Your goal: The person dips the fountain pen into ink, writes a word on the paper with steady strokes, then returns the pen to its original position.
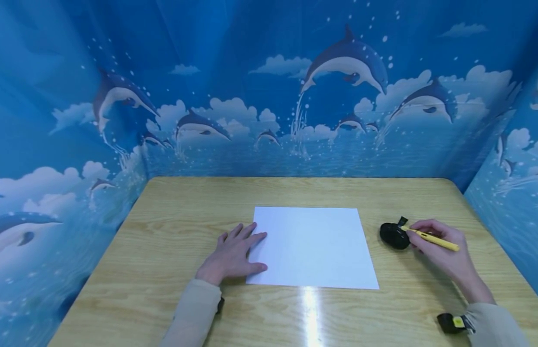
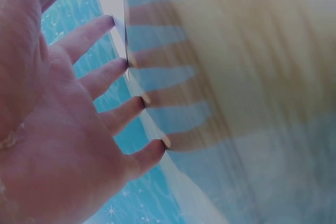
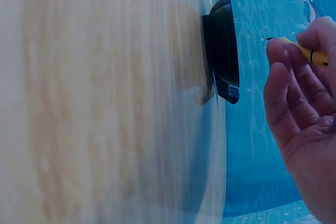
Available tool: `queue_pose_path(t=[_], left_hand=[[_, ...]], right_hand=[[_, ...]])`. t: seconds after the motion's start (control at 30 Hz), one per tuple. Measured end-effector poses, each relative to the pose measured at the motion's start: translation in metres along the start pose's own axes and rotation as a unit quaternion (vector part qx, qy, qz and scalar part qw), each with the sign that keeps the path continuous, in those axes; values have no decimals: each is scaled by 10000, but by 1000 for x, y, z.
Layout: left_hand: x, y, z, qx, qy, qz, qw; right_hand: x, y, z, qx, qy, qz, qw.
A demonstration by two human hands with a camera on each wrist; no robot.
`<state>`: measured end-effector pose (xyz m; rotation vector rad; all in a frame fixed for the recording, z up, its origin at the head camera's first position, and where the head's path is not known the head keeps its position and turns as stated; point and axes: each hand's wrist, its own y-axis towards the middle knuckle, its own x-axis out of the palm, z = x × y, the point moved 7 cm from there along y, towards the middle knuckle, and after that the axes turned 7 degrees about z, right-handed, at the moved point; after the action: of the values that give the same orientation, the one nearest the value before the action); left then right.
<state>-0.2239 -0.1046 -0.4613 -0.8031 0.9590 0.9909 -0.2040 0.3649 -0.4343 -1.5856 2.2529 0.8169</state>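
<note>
A blank white sheet of paper (image 1: 312, 248) lies on the wooden table. My left hand (image 1: 231, 255) rests over its left edge with the fingers spread, and in the left wrist view the fingertips (image 2: 156, 150) touch the surface. To the right of the sheet, my right hand (image 1: 444, 248) pinches a yellow pen (image 1: 438, 241) between thumb and fingers. The pen's dark tip (image 3: 269, 39) points left, over a small black oval dish-like object (image 1: 392, 236) with a short tab. In the right wrist view the tip stands apart from this black object (image 3: 223, 45).
The wood-grain table (image 1: 190, 202) has a bright light reflection near its front. A blue curtain (image 1: 234, 159) printed with dolphins and clouds hangs behind the table and along both sides. A black wrist device (image 1: 451, 323) sits at the right cuff.
</note>
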Motion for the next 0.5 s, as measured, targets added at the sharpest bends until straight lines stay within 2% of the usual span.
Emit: queue_pose_path(t=[0.2, 0.37, 0.5], left_hand=[[0, -1, -1, -94, -47, 20, 9999], [0, 0, -2, -94, -91, 20, 9999], [0, 1, -2, -65, -137, 3, 9999]], right_hand=[[4, -1, -1, 27, -4, -313, 9995], [7, -1, 0, 229, -344, -633, 9971], [7, -1, 0, 274, -650, -712, 9950]])
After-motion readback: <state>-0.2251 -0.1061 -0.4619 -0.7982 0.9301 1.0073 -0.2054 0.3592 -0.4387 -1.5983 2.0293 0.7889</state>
